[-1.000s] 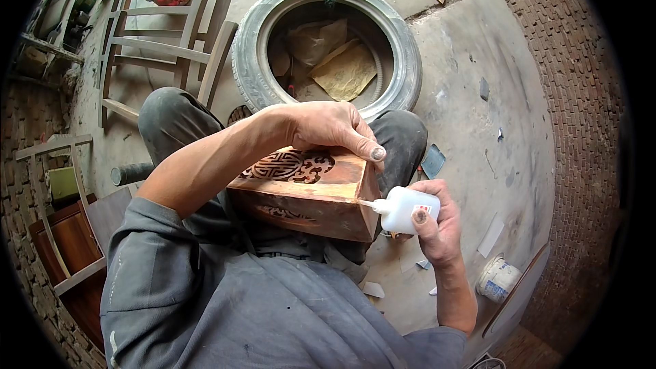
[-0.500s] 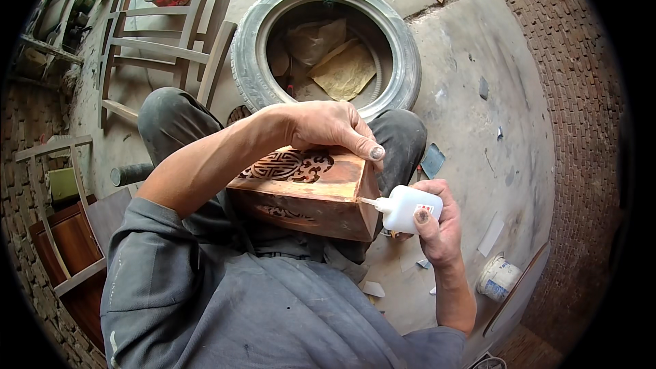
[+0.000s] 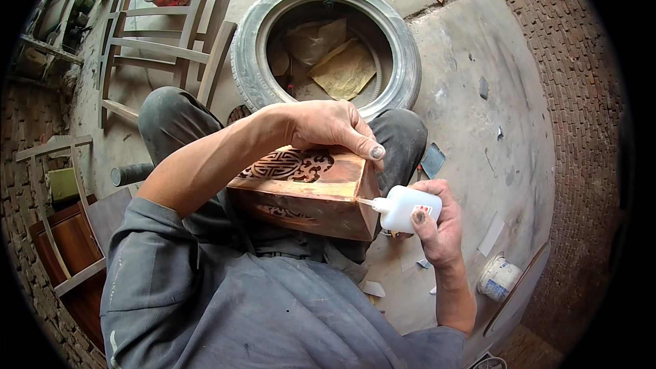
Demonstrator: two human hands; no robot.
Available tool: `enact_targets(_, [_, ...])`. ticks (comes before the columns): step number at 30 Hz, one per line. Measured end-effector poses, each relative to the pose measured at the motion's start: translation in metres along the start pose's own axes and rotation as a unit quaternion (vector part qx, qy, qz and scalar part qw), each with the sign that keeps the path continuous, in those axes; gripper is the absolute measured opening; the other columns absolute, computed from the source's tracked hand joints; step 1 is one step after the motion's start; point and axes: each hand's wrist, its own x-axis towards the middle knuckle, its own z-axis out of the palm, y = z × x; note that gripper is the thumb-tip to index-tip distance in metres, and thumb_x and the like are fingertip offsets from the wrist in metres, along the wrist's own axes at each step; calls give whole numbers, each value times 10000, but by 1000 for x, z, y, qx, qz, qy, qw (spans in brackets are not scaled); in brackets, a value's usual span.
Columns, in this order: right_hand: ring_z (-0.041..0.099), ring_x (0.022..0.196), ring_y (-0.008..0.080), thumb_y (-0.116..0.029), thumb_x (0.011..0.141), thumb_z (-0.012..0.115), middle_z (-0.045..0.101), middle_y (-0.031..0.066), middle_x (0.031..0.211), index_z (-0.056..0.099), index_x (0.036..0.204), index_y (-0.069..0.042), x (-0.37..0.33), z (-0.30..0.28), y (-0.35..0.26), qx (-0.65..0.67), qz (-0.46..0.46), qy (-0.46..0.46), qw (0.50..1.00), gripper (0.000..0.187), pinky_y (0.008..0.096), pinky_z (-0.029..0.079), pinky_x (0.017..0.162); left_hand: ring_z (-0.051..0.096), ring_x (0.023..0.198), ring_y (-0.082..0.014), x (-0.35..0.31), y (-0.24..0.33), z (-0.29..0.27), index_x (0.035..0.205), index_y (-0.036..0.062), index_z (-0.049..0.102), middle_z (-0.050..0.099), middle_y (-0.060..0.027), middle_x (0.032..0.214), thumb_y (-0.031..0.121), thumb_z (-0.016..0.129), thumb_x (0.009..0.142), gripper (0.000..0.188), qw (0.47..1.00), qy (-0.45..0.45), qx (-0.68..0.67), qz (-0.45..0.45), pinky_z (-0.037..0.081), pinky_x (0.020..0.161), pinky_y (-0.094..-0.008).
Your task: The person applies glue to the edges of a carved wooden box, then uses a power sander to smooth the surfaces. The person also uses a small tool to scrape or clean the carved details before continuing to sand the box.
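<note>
Across my lap lies a reddish wooden box (image 3: 307,215) with dark openwork carving (image 3: 290,165) on its upper face and more on the near side. My left hand (image 3: 335,130) grips the box's far edge near its right end, thumb on top and the other fingers hidden behind. In my right hand (image 3: 441,225) is a white squeeze bottle (image 3: 408,210), tipped sideways with its thin nozzle pointing left. The nozzle tip meets the box's right front corner, or is very close to it. My right thumb presses on the bottle's near side.
A big tyre (image 3: 403,48) lies beyond my knees, with a yellow sheet (image 3: 345,68) and a bag inside. Wooden chair frames (image 3: 195,20) stand at the far left. Right of me are a white tub (image 3: 499,279), scraps on the concrete floor and a brick-paved strip (image 3: 574,61).
The bottle and my right hand have shifted very slightly left toward the box's corner. My left hand and the box look unmoved.
</note>
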Motion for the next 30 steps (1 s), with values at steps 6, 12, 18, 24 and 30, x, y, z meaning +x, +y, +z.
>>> enact_targets(6, [710, 831, 145, -247, 1007, 722, 696, 124, 1055, 565, 1248, -4, 0, -1, 4, 22, -6, -1, 1000, 377, 286, 606, 664, 717, 799, -162, 0, 1, 1, 1093, -36, 813, 797, -115, 953, 299, 901, 858, 419, 1000, 1, -5, -4, 595, 726, -275])
enact_targets(12, [709, 823, 143, -240, 1005, 726, 702, 122, 1042, 563, 1247, -4, -1, -1, 2, 10, -4, 2, 1000, 375, 286, 604, 665, 717, 805, -160, 0, 2, 2, 1095, -37, 812, 797, -114, 954, 290, 896, 864, 409, 1000, 4, 6, -3, 594, 740, -277])
enact_targets(18, [708, 829, 141, -248, 1002, 732, 700, 124, 1045, 564, 1245, -4, 0, 1, 0, 1, -9, -4, 1000, 383, 285, 605, 669, 715, 801, -157, -1, 2, 2, 1095, -37, 812, 796, -113, 954, 291, 895, 864, 410, 1000, -2, -4, -3, 591, 731, -277])
enact_targets(24, [701, 832, 137, -243, 1003, 727, 697, 117, 1048, 566, 1242, -3, -1, -2, 4, 1, -11, 1, 1000, 375, 287, 605, 684, 714, 803, -158, 1, 0, 1, 1096, -41, 810, 798, -115, 964, 293, 897, 862, 417, 1000, -1, -6, -5, 590, 732, -278])
enact_targets(30, [694, 836, 128, -236, 1005, 718, 696, 108, 1042, 570, 1242, -3, 0, -1, 4, 7, -23, 4, 1000, 363, 282, 604, 690, 719, 814, -156, 2, -2, 0, 1101, -41, 809, 799, -115, 972, 288, 896, 864, 414, 1000, -4, -4, 3, 590, 742, -273])
